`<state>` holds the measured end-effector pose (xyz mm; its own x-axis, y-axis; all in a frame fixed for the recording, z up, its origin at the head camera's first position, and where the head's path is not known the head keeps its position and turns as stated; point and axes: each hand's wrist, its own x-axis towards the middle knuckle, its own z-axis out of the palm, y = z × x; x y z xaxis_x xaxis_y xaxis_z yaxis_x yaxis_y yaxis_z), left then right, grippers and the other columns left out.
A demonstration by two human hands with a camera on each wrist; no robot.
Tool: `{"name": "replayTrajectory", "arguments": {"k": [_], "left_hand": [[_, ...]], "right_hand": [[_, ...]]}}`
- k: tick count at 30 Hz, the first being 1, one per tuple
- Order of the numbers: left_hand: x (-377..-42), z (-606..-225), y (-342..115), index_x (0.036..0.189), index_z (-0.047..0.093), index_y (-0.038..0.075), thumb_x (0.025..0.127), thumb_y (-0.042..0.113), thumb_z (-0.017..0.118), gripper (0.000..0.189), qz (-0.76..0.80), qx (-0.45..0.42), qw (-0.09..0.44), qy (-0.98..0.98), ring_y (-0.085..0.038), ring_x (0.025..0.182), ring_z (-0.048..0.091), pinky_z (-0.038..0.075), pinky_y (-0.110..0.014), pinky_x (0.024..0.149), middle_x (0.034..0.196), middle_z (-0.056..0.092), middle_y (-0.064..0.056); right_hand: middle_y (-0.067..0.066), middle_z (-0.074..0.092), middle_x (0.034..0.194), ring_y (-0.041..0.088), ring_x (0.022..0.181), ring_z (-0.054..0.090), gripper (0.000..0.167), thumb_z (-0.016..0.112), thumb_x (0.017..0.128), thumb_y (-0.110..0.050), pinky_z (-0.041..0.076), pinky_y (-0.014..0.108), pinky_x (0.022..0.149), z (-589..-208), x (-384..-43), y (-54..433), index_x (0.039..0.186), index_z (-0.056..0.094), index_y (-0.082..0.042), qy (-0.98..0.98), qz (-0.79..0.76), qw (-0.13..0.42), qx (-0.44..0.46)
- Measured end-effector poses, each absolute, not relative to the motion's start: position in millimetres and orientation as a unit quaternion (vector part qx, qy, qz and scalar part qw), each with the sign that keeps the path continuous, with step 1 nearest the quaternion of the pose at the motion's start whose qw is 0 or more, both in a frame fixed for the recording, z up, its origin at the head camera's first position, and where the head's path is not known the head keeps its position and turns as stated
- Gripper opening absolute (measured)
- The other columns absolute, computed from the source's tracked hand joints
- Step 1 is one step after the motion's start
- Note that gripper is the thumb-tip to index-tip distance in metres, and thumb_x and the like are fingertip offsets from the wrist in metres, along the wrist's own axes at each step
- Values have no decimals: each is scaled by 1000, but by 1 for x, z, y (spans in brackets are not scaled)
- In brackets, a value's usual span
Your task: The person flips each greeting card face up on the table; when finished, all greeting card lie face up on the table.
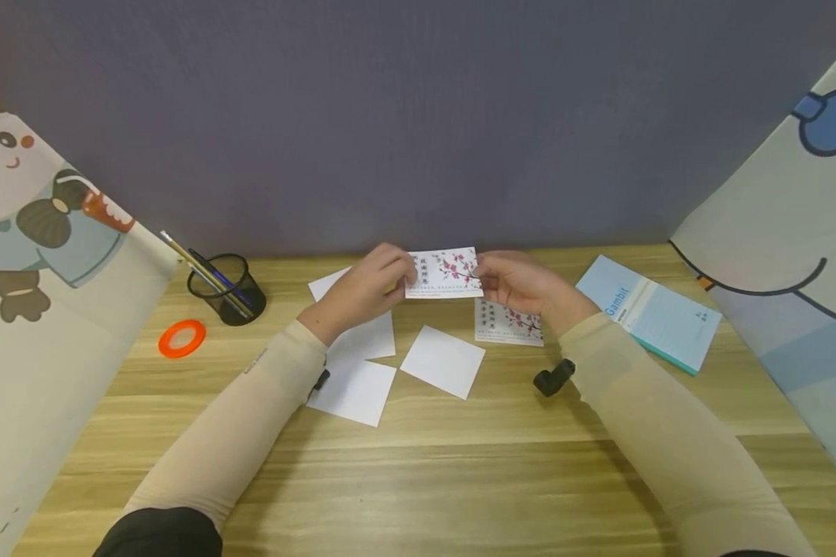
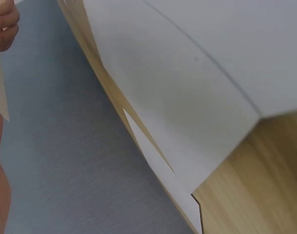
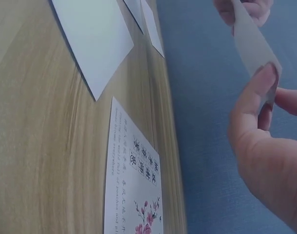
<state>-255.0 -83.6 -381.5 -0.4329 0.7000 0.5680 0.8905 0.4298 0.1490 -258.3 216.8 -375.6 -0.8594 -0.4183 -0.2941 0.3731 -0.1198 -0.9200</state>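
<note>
Nearest, two beige fabric sleeves (image 1: 233,433) are extending over a pale wood-grain tabletop (image 1: 418,487). Beside the left cuff, blank white paper cards (image 1: 355,391) are lying flat, and a single white rectangular card (image 1: 443,361) is lying just to their right. Farther, an orange ring (image 1: 166,346) is resting at left, a white card with pink blossoms (image 1: 507,323) is lying below the right hand (image 1: 522,282), and a light-blue notebook (image 1: 648,313) is lying at right. A black mesh pen cup (image 1: 252,305) is standing at left. Beyond, the left hand (image 1: 372,286) and right hand are pinching opposite edges of a matching blossom-printed card (image 1: 444,272), holding it above the tabletop before a grey wall (image 1: 418,116).
</note>
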Motion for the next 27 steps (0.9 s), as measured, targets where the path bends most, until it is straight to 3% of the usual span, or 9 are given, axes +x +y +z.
{"name": "replayTrajectory", "arguments": {"k": [9, 15, 18, 23, 27], "left_hand": [[-257, -381, -83, 102, 66, 6, 90, -12, 69, 22, -212, -493, 249, -806, -28, 119, 62, 55, -34, 110, 113, 68, -9], [-257, -380, -81, 110, 68, 4, 96, -7, 66, 18, -238, -428, 237, -839, -32, 122, 59, 52, -40, 113, 120, 67, -13], [-256, -377, -80, 119, 65, 0, 99, -3, 62, 21, -300, -359, 186, -864, -33, 125, 56, 53, -42, 110, 131, 61, -17], [-257, -367, -77, 141, 51, 1, 104, 7, 54, 38, -463, -203, 37, -862, -35, 133, 53, 56, -45, 109, 148, 48, -19], [-259, -361, -74, 149, 43, 3, 109, 14, 55, 43, -577, -119, -61, -806, -36, 134, 56, 56, -50, 112, 151, 47, -20]], "right_hand": [[-4, 65, 92, 8, 79, 64, 14, 50, 104, 1, 59, 18, 74, -374, -256, 218, 118, 54, -2, 625, -732, 270, -22], [-4, 63, 91, 7, 77, 62, 16, 53, 104, 0, 58, 17, 73, -371, -254, 218, 120, 51, -4, 608, -751, 259, -10], [-4, 64, 92, 8, 78, 64, 17, 54, 104, 1, 60, 18, 75, -369, -253, 216, 120, 50, -3, 602, -757, 253, -10], [-2, 67, 100, 9, 86, 68, 26, 51, 105, 2, 63, 21, 87, -366, -252, 214, 131, 48, -2, 604, -756, 251, -9], [-1, 66, 101, 10, 87, 68, 22, 52, 105, 2, 64, 22, 89, -366, -253, 214, 127, 50, -2, 608, -753, 250, -7]]}}
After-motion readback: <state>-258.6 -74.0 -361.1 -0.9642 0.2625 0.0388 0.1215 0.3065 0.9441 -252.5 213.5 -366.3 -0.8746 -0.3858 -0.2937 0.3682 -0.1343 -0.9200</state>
